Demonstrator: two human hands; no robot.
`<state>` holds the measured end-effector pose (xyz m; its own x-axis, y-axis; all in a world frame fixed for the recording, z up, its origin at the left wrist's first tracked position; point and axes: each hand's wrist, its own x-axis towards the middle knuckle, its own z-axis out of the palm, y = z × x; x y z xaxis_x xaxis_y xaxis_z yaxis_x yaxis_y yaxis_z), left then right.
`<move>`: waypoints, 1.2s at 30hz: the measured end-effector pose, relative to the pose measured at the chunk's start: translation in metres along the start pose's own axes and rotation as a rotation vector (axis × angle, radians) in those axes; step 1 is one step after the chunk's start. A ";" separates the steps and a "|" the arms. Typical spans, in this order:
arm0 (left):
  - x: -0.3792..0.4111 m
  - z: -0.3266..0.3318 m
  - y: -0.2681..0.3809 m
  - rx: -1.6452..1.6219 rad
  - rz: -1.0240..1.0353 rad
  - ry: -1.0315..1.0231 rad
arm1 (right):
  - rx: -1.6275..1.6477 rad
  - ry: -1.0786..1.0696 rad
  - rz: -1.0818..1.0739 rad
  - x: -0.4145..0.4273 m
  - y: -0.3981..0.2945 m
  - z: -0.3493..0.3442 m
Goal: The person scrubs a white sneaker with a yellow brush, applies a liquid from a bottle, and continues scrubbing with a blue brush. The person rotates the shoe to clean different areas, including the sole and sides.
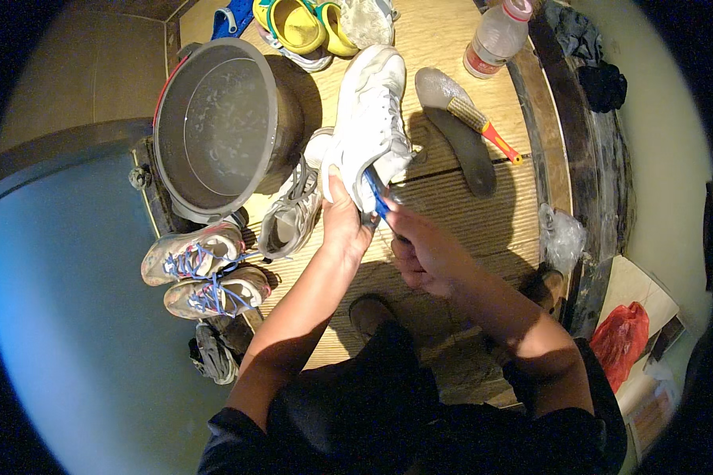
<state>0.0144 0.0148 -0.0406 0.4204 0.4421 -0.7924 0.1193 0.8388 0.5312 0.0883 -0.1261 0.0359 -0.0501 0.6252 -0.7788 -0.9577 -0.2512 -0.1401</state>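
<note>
A white lace-up sneaker (373,107) points toe-away in front of me. My left hand (343,222) grips it at the heel, with the thumb along its side. In my right hand (425,246) is a blue-handled tool (377,196), probably a brush, whose far end goes into the shoe's opening and is hidden there. To the right, a brush with a red and yellow handle (501,142) lies across an insole (463,130) on the floor. Left of the sneaker, a second light shoe with grey laces (290,214) rests on the floor.
A grey bucket of cloudy water (223,130) stands at the left, near a pair of blue-laced shoes (205,261). Yellow clogs (300,27) sit at the far side. A plastic bottle (496,38) is at the back right, with a clear plastic bag (561,237) nearer along the right edge.
</note>
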 end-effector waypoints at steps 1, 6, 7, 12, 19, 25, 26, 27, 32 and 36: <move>0.001 0.001 -0.001 -0.011 0.003 0.014 | 0.083 -0.027 0.012 0.004 -0.003 -0.001; -0.007 0.013 0.000 -0.233 -0.064 -0.018 | 0.173 0.010 -0.143 0.009 -0.001 -0.005; -0.014 0.021 0.006 -0.323 -0.080 0.023 | 0.090 0.043 -0.253 0.004 0.007 -0.007; -0.017 0.033 0.023 -0.214 -0.143 -0.093 | -0.980 0.436 -1.043 -0.007 0.057 -0.032; -0.012 0.031 0.021 -0.071 -0.087 -0.103 | -1.470 0.598 -0.976 0.000 -0.004 -0.001; -0.016 0.038 0.033 -0.040 0.008 -0.052 | -1.579 0.521 -0.926 -0.012 0.021 -0.012; -0.017 0.036 0.034 0.007 0.035 -0.046 | -1.615 0.513 -0.847 -0.020 0.031 -0.014; -0.018 0.036 0.032 0.056 0.059 -0.040 | -1.586 0.538 -0.845 -0.022 0.035 -0.017; -0.021 0.042 0.008 0.041 0.124 0.004 | -1.477 0.657 -0.975 0.008 0.003 -0.012; -0.012 0.037 0.007 0.036 0.168 -0.044 | -1.464 0.646 -1.060 0.024 -0.007 -0.011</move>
<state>0.0431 0.0037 -0.0164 0.4764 0.5596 -0.6781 0.0762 0.7421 0.6660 0.0973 -0.1170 0.0113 0.7347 0.6750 -0.0684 0.4467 -0.5571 -0.7000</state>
